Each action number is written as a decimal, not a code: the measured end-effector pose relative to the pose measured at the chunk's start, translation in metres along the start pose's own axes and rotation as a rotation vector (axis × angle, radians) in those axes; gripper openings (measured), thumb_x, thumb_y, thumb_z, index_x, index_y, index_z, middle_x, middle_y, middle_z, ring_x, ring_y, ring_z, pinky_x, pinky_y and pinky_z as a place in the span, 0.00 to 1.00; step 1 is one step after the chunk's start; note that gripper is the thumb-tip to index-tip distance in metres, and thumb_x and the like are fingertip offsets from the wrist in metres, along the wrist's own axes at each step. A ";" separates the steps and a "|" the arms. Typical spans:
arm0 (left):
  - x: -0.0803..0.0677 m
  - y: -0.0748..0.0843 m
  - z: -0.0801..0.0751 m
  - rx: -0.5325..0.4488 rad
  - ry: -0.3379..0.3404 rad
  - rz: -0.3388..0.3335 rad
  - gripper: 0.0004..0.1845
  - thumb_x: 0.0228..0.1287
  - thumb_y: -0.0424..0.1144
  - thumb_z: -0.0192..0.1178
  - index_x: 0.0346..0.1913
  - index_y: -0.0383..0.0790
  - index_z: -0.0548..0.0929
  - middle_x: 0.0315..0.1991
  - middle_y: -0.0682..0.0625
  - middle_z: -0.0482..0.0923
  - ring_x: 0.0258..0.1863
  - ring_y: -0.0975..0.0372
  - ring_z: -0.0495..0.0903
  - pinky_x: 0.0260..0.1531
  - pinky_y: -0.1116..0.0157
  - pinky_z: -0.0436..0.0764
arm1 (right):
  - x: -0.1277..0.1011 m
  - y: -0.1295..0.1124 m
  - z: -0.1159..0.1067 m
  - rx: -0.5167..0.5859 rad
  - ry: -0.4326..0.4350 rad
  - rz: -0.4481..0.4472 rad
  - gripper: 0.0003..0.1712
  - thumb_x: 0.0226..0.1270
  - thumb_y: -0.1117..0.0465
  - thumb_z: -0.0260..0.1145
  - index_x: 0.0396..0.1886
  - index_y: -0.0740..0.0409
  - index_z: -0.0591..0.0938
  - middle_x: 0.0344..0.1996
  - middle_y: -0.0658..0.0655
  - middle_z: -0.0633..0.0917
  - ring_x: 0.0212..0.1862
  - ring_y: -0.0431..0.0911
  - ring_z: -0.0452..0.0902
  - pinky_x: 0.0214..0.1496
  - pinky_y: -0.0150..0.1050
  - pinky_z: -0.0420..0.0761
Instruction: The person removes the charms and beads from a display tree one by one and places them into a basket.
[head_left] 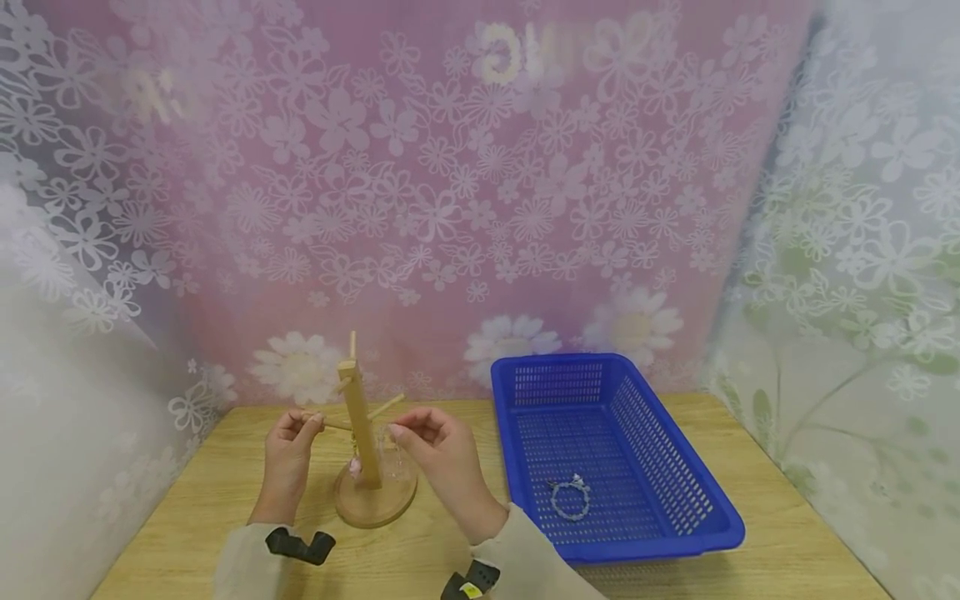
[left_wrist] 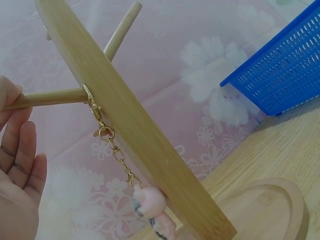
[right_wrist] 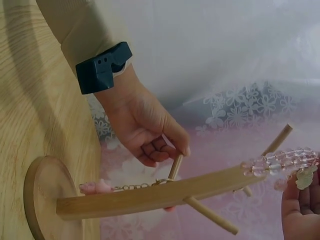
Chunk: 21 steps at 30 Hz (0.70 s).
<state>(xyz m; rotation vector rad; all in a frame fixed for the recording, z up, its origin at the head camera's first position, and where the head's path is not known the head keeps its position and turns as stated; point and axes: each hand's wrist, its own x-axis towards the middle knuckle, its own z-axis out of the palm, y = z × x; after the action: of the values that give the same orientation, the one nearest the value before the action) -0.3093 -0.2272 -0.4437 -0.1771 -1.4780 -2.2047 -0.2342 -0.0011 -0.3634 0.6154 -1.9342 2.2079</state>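
A wooden stand with several pegs rises from a round base. My left hand pinches the end of one peg between thumb and fingers. On that peg, close against the post, hangs a keychain with a gold clasp, a short chain and a pink figure. To the right of the post, my right hand holds a bracelet of clear pinkish beads by the fingertips. A gold leaf-like charm dangles from it beside the fingers.
Right of the stand is a blue plastic basket with slotted walls. A pale beaded bracelet with a charm lies inside it, near the front left. Floral curtains close off the back and sides of the wooden table.
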 end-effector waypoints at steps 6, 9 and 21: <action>-0.001 0.000 0.001 -0.021 -0.022 0.017 0.15 0.63 0.20 0.53 0.25 0.43 0.75 0.24 0.57 0.77 0.27 0.67 0.76 0.40 0.73 0.75 | -0.004 0.001 -0.013 0.005 0.047 0.038 0.13 0.61 0.62 0.68 0.39 0.68 0.80 0.37 0.60 0.84 0.37 0.40 0.81 0.43 0.33 0.80; -0.001 0.001 0.001 -0.021 -0.023 0.014 0.15 0.63 0.21 0.54 0.25 0.43 0.75 0.24 0.57 0.76 0.27 0.67 0.76 0.40 0.73 0.75 | -0.006 0.001 -0.020 0.023 0.055 0.047 0.14 0.61 0.62 0.68 0.40 0.70 0.79 0.37 0.59 0.84 0.38 0.40 0.80 0.45 0.34 0.80; -0.001 0.001 0.002 -0.018 0.017 -0.009 0.15 0.63 0.20 0.54 0.24 0.42 0.75 0.24 0.56 0.77 0.27 0.66 0.76 0.40 0.73 0.75 | -0.013 0.003 -0.048 0.013 0.110 0.029 0.13 0.61 0.63 0.68 0.39 0.70 0.80 0.36 0.57 0.83 0.38 0.42 0.81 0.44 0.36 0.81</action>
<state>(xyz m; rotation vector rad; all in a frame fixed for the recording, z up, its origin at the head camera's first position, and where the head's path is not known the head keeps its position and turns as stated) -0.3078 -0.2256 -0.4425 -0.1570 -1.4529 -2.2219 -0.2340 0.0475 -0.3755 0.4603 -1.8878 2.2227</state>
